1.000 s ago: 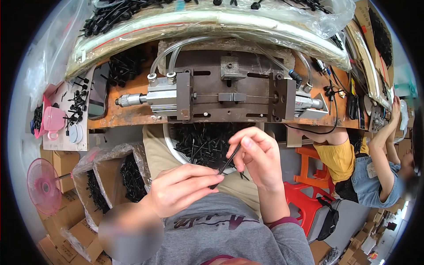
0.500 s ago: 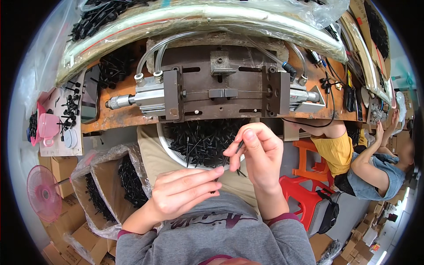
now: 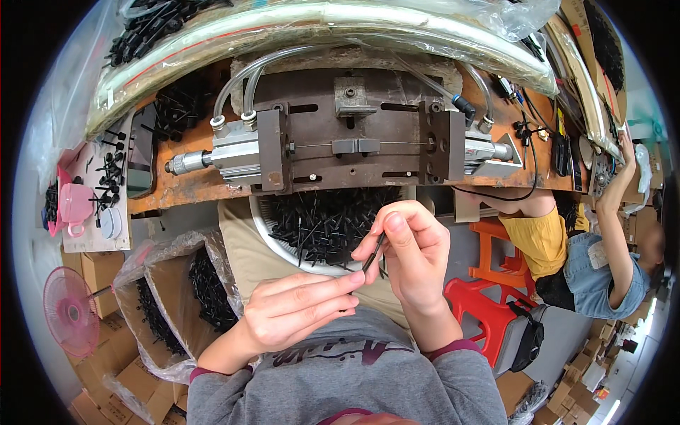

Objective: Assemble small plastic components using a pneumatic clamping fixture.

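Thumb and fingers of my right hand (image 3: 416,258) pinch a thin black rod-like part (image 3: 373,256), slanted down toward my left fingertips. My left hand (image 3: 301,309) is closed, fingers together, around something small and black that shows only in bits below its fingers. The two hands almost meet above my lap, at the near rim of a white basket (image 3: 261,230). Inside the basket lie many black stemmed parts (image 3: 322,223). Behind it, a metal clamping fixture (image 3: 354,146) with a cylinder at each end is mounted on the bench; neither hand touches it.
Clear hoses (image 3: 248,74) arch over the fixture. To the left stand a plastic-lined carton (image 3: 170,273) of black parts, a pink fan (image 3: 69,312) and a pink cup (image 3: 76,203). At right are a red stool (image 3: 482,312) and a seated person (image 3: 602,269) with a raised arm.
My right hand has shifted slightly left and down, bringing the black rod to my left fingertips. My left hand has hardly moved. The other person's arm has reached farther up the bench.
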`<state>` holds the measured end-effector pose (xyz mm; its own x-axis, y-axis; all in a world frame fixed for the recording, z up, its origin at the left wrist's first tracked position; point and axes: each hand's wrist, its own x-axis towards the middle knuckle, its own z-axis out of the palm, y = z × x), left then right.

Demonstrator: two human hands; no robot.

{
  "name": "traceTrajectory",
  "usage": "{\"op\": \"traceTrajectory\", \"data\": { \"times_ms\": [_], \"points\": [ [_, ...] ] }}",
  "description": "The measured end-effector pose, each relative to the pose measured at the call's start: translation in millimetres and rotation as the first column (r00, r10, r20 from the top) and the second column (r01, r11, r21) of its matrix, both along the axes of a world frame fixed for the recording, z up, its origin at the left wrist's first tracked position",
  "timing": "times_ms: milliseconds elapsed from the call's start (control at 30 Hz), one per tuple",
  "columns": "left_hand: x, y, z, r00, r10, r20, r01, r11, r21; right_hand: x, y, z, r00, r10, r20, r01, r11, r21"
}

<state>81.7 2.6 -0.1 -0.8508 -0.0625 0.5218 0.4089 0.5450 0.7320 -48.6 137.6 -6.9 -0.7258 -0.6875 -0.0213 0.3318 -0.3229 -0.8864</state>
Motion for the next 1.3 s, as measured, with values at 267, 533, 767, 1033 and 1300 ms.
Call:
{"op": "traceTrajectory", "data": {
  "times_ms": [267, 533, 767, 1033, 1300],
  "points": [
    [2, 0, -2, 1.0, 0.008, 0.008, -0.008, 1.0, 0.005, 5, 1, 1, 0.997, -0.016, -0.08, 0.014, 0.999, -0.033],
    [2, 1, -3, 1.0, 0.011, 0.015, -0.011, 1.0, 0.025, 7, 4, -2, 0.998, 0.026, -0.065, -0.029, 0.998, -0.049],
    [1, 1, -3, 1.0, 0.013, 0.016, -0.013, 1.0, 0.013, 10, 5, -3, 0.998, 0.014, -0.063, -0.016, 0.999, -0.043],
    [-4, 0, -5, 0.999, 0.043, -0.018, -0.044, 0.999, -0.018, 6, 6, -7, 0.989, 0.11, 0.098, -0.105, 0.993, -0.053],
    [-25, 2, -6, 0.984, 0.167, -0.061, -0.173, 0.978, -0.118, -3, 12, -9, 0.986, 0.158, 0.056, -0.164, 0.98, 0.11]
  ]
}}
